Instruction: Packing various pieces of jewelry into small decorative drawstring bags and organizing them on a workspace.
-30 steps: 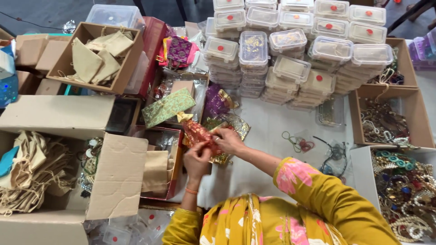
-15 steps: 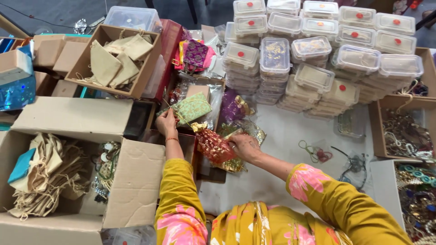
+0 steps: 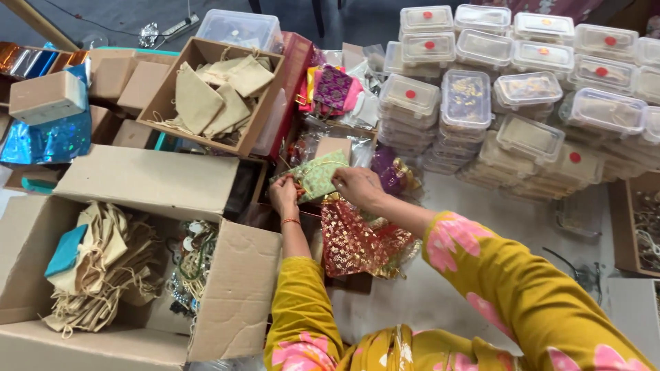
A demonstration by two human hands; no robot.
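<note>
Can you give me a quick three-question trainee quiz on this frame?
1. True or false: both hands touch the green drawstring pouch.
2. Which lies directly below the hands? A) red-and-gold pouch B) blue foil box C) clear lidded container
3. What fills the small open cardboard box at upper left?

Key:
1. True: the left hand and right hand each grip an edge of it.
2. A.
3. Beige cloth pouches.
</note>
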